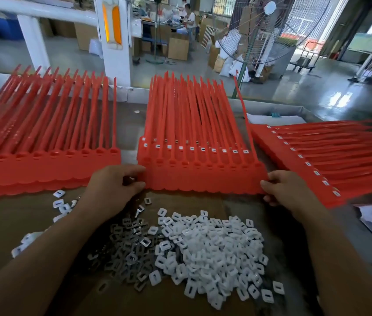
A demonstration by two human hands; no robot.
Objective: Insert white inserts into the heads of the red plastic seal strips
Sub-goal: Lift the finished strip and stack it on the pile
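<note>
Grip matters now: my left hand (116, 182) pinches the left edge of the red strips (203, 179), my right hand (287, 190) the right edge. I judge both should lift level, so fitted pieces don't drop out. The white inserts (217, 247) lie heaped between my forearms on the desk (9, 224). The underside is hidden; the pile beyond my right hand blurs.

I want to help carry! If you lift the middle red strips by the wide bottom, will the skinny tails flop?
Probably a bit. The tails of the middle stack of red seal strips are long and thin, and one stray strip leans sideways, so expect droop. The joined base looks stiffer; the left hand and right hand grip its two ends.
</note>
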